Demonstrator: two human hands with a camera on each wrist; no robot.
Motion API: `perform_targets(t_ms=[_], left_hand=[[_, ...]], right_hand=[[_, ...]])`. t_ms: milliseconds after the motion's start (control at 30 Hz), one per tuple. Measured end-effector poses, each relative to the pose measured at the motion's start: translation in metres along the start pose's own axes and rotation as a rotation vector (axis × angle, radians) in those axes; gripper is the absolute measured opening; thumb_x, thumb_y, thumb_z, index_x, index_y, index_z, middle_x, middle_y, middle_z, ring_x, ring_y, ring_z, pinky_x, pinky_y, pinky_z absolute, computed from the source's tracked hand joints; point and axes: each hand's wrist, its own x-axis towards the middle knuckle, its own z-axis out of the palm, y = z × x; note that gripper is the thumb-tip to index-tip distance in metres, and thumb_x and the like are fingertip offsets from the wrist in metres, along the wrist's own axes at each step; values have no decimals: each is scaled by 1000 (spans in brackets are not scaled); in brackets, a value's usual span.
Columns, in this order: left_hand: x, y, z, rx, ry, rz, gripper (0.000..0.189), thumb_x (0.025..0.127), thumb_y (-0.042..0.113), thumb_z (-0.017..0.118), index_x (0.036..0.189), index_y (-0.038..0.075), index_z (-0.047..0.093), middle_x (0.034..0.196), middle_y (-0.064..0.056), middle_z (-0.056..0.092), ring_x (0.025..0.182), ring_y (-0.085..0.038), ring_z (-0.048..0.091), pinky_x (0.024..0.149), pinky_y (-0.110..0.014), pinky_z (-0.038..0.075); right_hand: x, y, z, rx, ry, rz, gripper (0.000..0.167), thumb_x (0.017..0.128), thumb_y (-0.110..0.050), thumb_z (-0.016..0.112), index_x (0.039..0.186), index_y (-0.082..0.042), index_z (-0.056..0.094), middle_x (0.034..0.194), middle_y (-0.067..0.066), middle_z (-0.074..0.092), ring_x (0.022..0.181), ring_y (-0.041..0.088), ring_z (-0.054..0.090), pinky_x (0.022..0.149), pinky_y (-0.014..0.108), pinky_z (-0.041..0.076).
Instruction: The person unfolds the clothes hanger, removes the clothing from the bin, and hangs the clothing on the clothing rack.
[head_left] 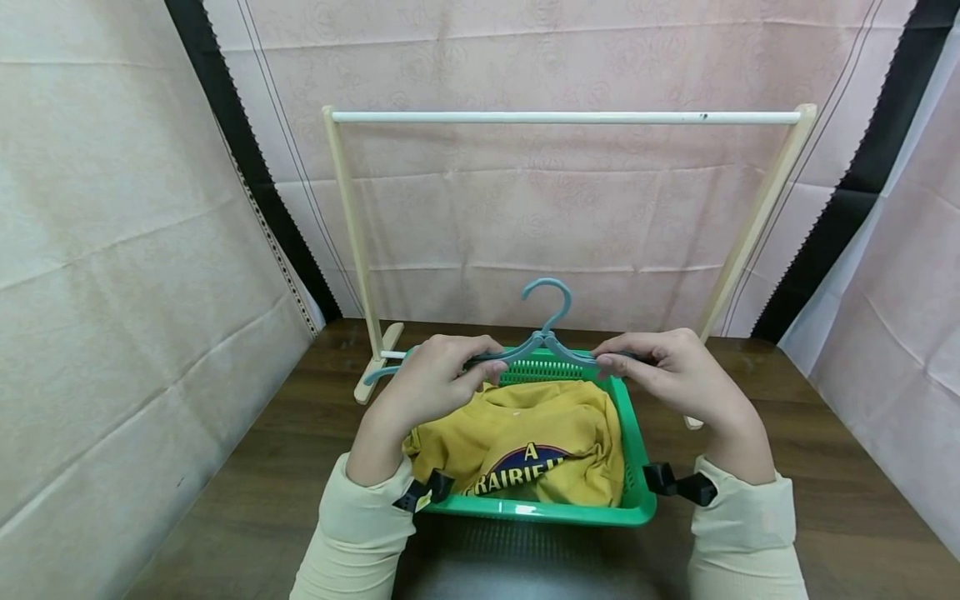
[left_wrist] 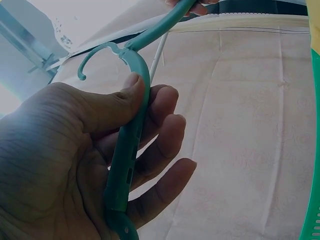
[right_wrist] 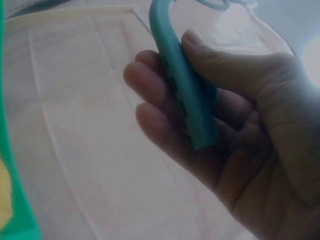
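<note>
Both hands hold a blue plastic clothes hanger (head_left: 553,333) over the far part of a green basket (head_left: 633,433), its hook pointing up. My left hand (head_left: 442,375) pinches the hanger's left arm between thumb and fingers; that arm's end sticks out past the hand. On the other side my right hand (head_left: 667,367) pinches the right arm, whose end lies within the palm in the right wrist view. Slots run along the hanger's arm (left_wrist: 125,150) in the left wrist view. A yellow garment (head_left: 547,417) with a dark printed badge lies bunched in the basket.
Behind the basket stands a rack with a white top bar (head_left: 562,117) and cream posts (head_left: 351,233). Its left foot (head_left: 378,367) rests on the dark wooden table (head_left: 247,500). Pale cloth walls (head_left: 150,250) enclose the back and sides.
</note>
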Motion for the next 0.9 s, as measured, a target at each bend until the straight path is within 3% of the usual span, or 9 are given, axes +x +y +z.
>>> perform_targets(t_ms=[200, 333, 433, 533, 667, 900], left_hand=[[0, -1, 0, -6, -11, -2, 12, 103, 26, 61, 104, 20, 71, 79, 16, 64, 58, -4, 53, 54, -26, 47], [0, 0, -1, 0, -17, 0, 11, 103, 25, 61, 104, 21, 71, 79, 16, 64, 59, -4, 53, 54, -26, 47], [0, 0, -1, 1, -21, 3, 10, 102, 24, 62, 103, 21, 71, 79, 17, 64, 58, -4, 53, 54, -26, 47], [0, -1, -2, 0, -24, 6, 9, 102, 23, 63, 103, 20, 71, 79, 16, 65, 58, -4, 52, 54, -26, 46], [-1, -1, -3, -9, -24, 10, 9, 102, 22, 62, 103, 19, 71, 79, 16, 65, 58, -4, 53, 54, -26, 47], [0, -2, -3, -24, -24, 18, 10, 102, 21, 62, 102, 18, 71, 79, 15, 65, 59, -4, 54, 55, -26, 48]], right_hand=[[0, 3, -1, 7, 8, -44, 24, 92, -1, 71, 105, -21, 77, 85, -11, 75, 75, 5, 71, 40, 21, 28], [0, 6, -3, 0, 30, -71, 27, 91, 2, 71, 104, -21, 77, 87, -11, 75, 78, 5, 72, 51, 15, 44], [-1, 7, -4, 7, 47, -76, 28, 90, 4, 71, 104, -20, 78, 91, -11, 75, 80, 6, 72, 66, 18, 55], [-2, 7, -6, 18, 59, -69, 28, 90, 4, 71, 104, -20, 78, 92, -10, 75, 77, 6, 70, 68, 20, 57], [-4, 6, -10, -8, 86, -68, 28, 90, 4, 72, 103, -20, 77, 88, -9, 74, 66, 4, 63, 59, 17, 52], [-14, 11, -23, 38, 142, -56, 30, 89, 14, 66, 104, -10, 74, 91, 2, 77, 82, 11, 73, 74, 20, 57]])
